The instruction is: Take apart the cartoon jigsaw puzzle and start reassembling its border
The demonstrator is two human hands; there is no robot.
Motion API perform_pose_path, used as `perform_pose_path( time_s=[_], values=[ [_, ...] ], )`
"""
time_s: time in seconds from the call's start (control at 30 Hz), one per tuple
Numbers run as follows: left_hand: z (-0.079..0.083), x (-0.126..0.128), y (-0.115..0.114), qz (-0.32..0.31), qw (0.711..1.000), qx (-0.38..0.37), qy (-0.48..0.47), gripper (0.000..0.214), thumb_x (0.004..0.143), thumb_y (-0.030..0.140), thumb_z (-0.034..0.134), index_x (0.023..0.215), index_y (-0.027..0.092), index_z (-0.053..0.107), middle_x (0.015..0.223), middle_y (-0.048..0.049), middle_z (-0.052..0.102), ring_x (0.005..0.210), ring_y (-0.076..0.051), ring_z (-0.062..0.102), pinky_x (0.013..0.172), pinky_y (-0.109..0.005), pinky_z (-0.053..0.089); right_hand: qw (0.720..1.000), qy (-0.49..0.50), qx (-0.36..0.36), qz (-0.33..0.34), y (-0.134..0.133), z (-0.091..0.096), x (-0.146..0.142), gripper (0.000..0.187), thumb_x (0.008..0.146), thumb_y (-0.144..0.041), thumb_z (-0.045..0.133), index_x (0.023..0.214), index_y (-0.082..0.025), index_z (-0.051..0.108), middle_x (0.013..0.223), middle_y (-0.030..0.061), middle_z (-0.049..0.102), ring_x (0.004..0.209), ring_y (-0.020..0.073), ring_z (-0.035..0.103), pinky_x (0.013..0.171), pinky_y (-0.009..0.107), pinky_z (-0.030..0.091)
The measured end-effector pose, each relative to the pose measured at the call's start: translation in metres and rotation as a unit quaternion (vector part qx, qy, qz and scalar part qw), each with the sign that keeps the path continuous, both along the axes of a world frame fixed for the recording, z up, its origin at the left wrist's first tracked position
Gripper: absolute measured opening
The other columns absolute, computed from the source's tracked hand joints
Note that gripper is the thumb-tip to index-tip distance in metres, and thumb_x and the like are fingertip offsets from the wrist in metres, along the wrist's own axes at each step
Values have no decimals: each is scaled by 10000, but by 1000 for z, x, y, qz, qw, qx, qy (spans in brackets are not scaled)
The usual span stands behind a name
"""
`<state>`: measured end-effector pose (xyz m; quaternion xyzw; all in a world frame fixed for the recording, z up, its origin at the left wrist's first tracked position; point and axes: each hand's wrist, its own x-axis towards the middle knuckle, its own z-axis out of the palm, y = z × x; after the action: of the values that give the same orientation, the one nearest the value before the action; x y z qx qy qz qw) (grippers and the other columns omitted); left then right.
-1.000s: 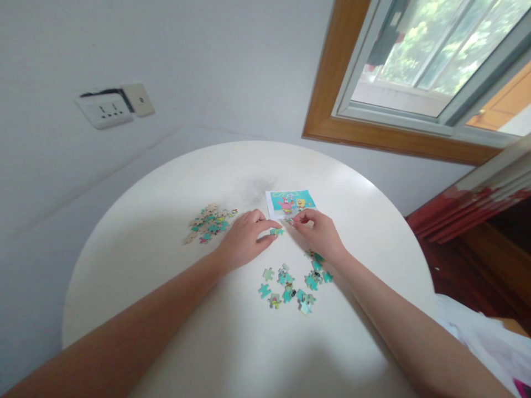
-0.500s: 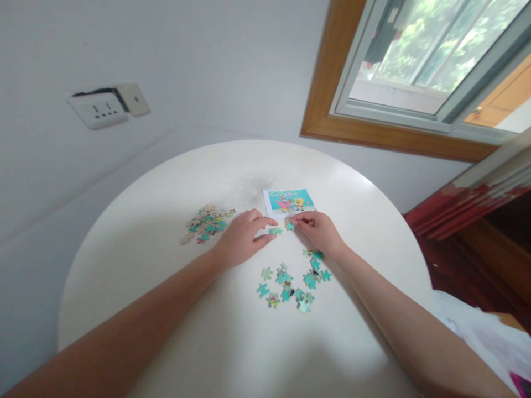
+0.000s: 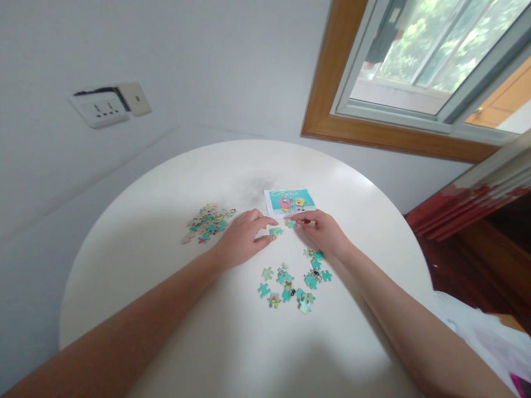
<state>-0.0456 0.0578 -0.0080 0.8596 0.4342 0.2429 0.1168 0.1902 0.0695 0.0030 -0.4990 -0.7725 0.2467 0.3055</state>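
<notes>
My left hand rests on the round white table and pinches a small teal puzzle piece between thumb and forefinger. My right hand pinches another teal puzzle piece just to the right of it; the two pieces lie a little apart. A small picture card with cartoon figures lies just beyond both hands. Several loose teal pieces are scattered below my right wrist. A second pile of pieces, some face down, sits left of my left hand.
A wall socket plate is on the white wall at the left. A wood-framed window stands at the upper right, and a red and white wooden piece of furniture lies beyond the table's right edge.
Both hands have stayed by the card with their pieces. The right hand's piece has edged slightly nearer the left one; the view has shifted a little.
</notes>
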Motion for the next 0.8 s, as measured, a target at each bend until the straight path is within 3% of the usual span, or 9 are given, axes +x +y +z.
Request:
perform_pose_path(
  time_s=[0.3,0.43,0.57,0.7,0.8],
  values=[
    [-2,-1,1,-10,1000,1,3,290,875,328,578,1130,202,630,950,-56,554,894,-205,562,858,-347,429,1000,16,-5,-11,3,0,4,268,813,-241,543,997,-222,737,866,25,722,729,142,591,683,265,446],
    [-2,-1,0,-9,1000,-3,3,277,880,335,566,1126,224,630,960,-51,561,911,-205,566,878,-353,424,998,10,-12,-63,7,12,27,279,811,-294,549,998,-201,735,859,36,718,716,148,576,648,263,418],
    [-2,-2,0,-7,1000,-6,1,274,877,335,569,1120,227,633,971,-51,565,914,-204,568,884,-353,422,987,-35,-38,-149,10,23,57,214,764,-300,591,863,-163,723,746,36,696,674,151,574,622,262,401],
    [-2,-3,1,-9,1000,-5,3,279,879,336,563,1126,224,632,971,-54,562,918,-204,563,879,-348,423,977,-60,-104,-179,12,19,74,164,728,-287,618,804,-167,702,708,28,689,651,154,588,595,255,395],
    [-2,-3,1,-7,1000,-8,5,287,880,334,563,1135,221,630,965,-52,559,915,-203,561,875,-347,422,974,-89,-108,-175,15,12,78,160,722,-262,621,821,-177,714,721,28,686,661,158,591,594,256,396]
  ],
)
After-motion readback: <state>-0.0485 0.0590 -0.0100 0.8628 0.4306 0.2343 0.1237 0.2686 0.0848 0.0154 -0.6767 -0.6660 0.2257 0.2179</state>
